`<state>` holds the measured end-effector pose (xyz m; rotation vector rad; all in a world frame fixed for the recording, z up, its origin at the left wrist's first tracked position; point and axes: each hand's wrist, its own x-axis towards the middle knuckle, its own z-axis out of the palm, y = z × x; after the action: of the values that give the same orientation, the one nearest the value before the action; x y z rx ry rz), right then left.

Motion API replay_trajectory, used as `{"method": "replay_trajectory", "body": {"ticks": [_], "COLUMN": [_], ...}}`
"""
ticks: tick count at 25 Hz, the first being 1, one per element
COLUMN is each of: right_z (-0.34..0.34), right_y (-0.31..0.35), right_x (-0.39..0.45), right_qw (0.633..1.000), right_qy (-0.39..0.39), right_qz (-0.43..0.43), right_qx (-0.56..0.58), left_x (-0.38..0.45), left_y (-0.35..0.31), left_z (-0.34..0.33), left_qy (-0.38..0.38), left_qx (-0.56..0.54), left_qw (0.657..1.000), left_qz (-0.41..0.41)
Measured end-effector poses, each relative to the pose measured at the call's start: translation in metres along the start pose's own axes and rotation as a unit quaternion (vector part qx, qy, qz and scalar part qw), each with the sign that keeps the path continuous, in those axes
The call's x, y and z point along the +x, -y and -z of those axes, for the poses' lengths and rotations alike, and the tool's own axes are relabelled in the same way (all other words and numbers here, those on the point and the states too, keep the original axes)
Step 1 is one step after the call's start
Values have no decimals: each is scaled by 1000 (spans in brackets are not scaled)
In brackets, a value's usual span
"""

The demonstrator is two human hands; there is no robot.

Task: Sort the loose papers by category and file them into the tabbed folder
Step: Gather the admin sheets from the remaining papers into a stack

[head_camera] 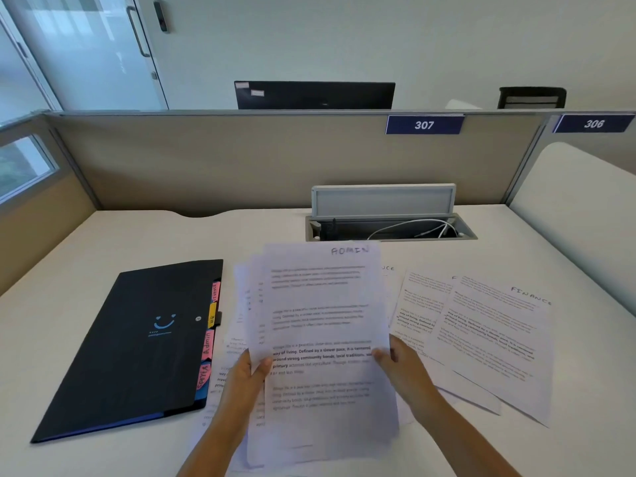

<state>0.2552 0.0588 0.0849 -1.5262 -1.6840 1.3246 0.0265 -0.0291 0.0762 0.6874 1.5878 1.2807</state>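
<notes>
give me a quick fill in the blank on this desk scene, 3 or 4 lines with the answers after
1. The top sheet of the stack of papers held by both hands is hand-labelled ____.
2. The sheet lying flat at the right is labelled ____.
3. The black folder on the desk is ____, with coloured tabs along its right edge.
4. The left hand and right hand grip the stack by its ____ edges.

Answers: ADMIN; FINANCE; closed; side

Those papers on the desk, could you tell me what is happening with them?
A person is sorting papers. Both hands, left hand and right hand, hold up a stack of sheets whose top page is marked ADMIN. To the right, sheets marked FINANCE lie spread on the desk. The black tabbed folder lies closed at the left, nothing visibly filed yet.
</notes>
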Motion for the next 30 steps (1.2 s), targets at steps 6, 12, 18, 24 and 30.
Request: {"method": "replay_trajectory", "body": {"ticks": [6, 12, 18, 24, 30], "right_z": [13, 25, 21, 10, 14], "right_y": [40, 50, 37, 16, -4], "right_x": [-19, -26, -30, -18, -8], "right_qw": [983, 975, 993, 987, 998], "right_qy": [-112, -127, 12, -61, -30], "right_qz": [109, 143, 77, 87, 42], "right_qx": [101, 116, 94, 119, 45], "left_x": [-8, -19, -20, -17, 2], "left_y": [-36, -56, -53, -61, -41], "left_z": [-30, -44, -47, -72, -62], "left_qy": [15, -13, -10, -5, 20], "left_qx": [22, -14, 3, 17, 88], "left_qw": [993, 982, 989, 990, 992], "left_qz": [-115, -187, -147, -142, -86]}}
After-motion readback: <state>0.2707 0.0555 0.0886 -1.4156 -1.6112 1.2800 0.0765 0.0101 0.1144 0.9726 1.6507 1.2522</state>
